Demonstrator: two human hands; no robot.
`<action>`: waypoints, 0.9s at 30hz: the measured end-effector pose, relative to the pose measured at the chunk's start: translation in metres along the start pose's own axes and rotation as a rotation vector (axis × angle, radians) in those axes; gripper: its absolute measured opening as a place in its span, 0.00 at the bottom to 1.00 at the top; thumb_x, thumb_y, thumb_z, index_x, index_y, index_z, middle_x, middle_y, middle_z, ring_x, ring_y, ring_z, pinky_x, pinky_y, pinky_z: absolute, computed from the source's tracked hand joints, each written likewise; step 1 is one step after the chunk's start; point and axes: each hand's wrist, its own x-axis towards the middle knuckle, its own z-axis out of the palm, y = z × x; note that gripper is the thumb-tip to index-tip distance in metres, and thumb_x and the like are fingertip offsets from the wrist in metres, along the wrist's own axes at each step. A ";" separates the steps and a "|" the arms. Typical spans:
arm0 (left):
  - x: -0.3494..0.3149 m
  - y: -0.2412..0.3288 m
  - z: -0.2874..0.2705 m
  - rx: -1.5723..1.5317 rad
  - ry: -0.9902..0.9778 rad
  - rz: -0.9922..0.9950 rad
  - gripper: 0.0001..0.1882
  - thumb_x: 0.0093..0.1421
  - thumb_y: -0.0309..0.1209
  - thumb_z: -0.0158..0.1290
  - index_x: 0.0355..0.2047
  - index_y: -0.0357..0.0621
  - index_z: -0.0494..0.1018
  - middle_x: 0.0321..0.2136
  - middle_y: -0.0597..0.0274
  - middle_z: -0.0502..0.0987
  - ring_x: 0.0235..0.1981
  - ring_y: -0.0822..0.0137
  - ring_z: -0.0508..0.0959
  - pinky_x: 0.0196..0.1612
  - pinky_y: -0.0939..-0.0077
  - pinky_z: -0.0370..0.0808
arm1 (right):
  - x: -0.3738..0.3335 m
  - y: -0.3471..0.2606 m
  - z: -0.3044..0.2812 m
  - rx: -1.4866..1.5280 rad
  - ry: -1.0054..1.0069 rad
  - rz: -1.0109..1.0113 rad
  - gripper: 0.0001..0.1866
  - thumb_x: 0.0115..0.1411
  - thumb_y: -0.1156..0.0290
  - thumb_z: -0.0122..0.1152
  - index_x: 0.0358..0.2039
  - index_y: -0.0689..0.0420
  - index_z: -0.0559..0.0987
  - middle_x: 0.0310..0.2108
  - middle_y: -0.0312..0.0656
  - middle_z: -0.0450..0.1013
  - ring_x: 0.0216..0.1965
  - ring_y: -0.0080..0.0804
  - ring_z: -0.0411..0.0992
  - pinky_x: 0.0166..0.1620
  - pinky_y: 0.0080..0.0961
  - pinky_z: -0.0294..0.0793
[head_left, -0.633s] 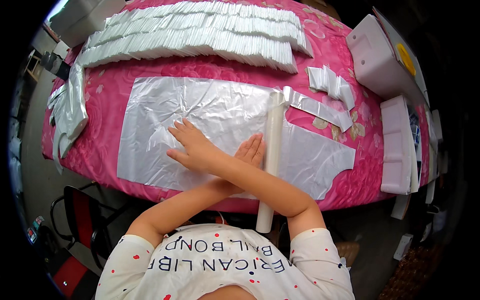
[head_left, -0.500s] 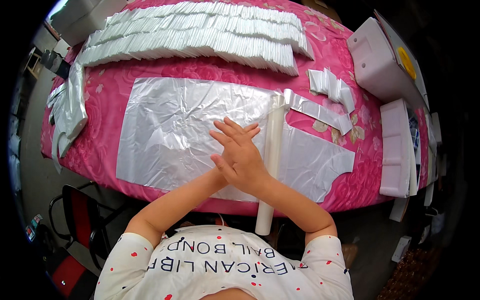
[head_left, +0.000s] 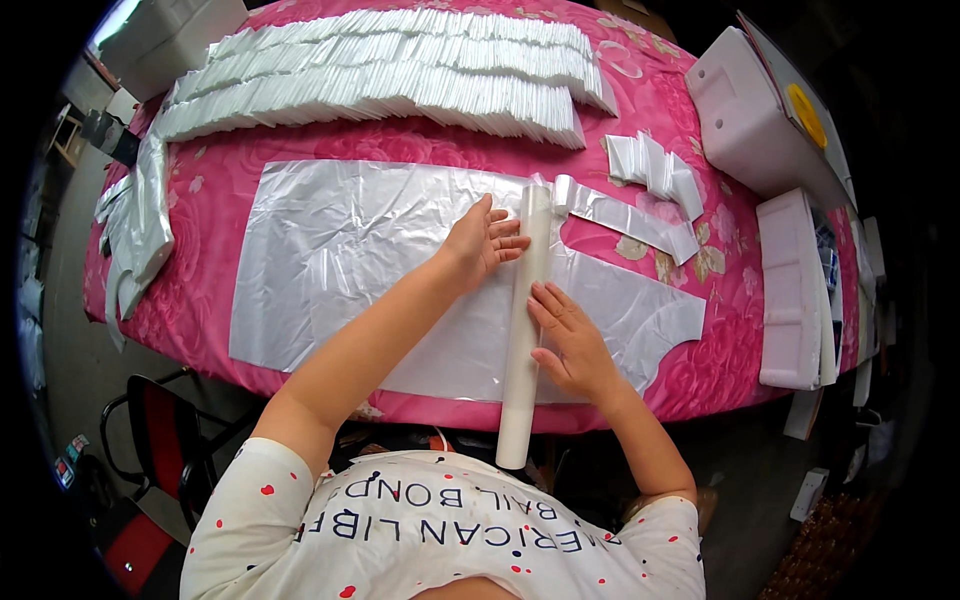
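A silvery-white plastic vest bag lies flat and creased on the table, its handle end towards the right. Across it rests a long pale tube, whose near end sticks out past the table edge. My left hand is open at the tube's left side, fingertips at its upper part. Lower down on the right side, my right hand is open, with outstretched fingers against the tube. One bag handle reaches out to the right, beyond the tube's far end.
Long rows of folded white bags stand at the back. A few folded pieces lie at the right, near white foam boxes. Loose plastic bags hang over the left edge of the pink floral tablecloth. A chair stands at lower left.
My hands were crossed over the bag and have drawn apart. The left has come up to the tube's left side, the right down to its right side. The tube sits slightly further left.
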 end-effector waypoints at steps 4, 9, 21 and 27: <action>-0.028 0.011 -0.032 0.113 0.059 0.213 0.25 0.66 0.44 0.32 0.53 0.35 0.58 0.51 0.51 0.67 0.44 0.62 0.73 0.44 0.71 0.70 | 0.042 -0.014 0.029 -0.182 -0.078 -0.217 0.30 0.57 0.52 0.48 0.54 0.60 0.67 0.59 0.44 0.58 0.62 0.45 0.52 0.63 0.41 0.47; -0.096 0.044 -0.116 0.205 0.187 0.451 0.24 0.65 0.43 0.33 0.53 0.37 0.60 0.50 0.52 0.69 0.41 0.67 0.73 0.42 0.76 0.70 | 0.111 -0.121 0.081 0.421 -0.634 -0.366 0.25 0.57 0.52 0.48 0.44 0.60 0.74 0.39 0.47 0.74 0.45 0.44 0.69 0.48 0.37 0.65; -0.268 -0.007 -0.237 0.569 0.571 0.621 0.22 0.66 0.39 0.34 0.51 0.34 0.64 0.36 0.61 0.72 0.28 0.79 0.68 0.34 0.84 0.67 | 0.192 -0.116 0.166 -0.053 -0.070 -0.649 0.22 0.58 0.57 0.50 0.49 0.57 0.72 0.53 0.43 0.66 0.60 0.41 0.55 0.62 0.46 0.47; -0.287 -0.023 -0.222 1.556 0.829 0.616 0.32 0.55 0.35 0.52 0.55 0.30 0.55 0.41 0.46 0.67 0.39 0.50 0.69 0.44 0.63 0.68 | 0.242 -0.176 0.221 -0.093 -0.215 -0.525 0.22 0.58 0.59 0.47 0.50 0.58 0.71 0.55 0.43 0.64 0.62 0.44 0.51 0.63 0.48 0.40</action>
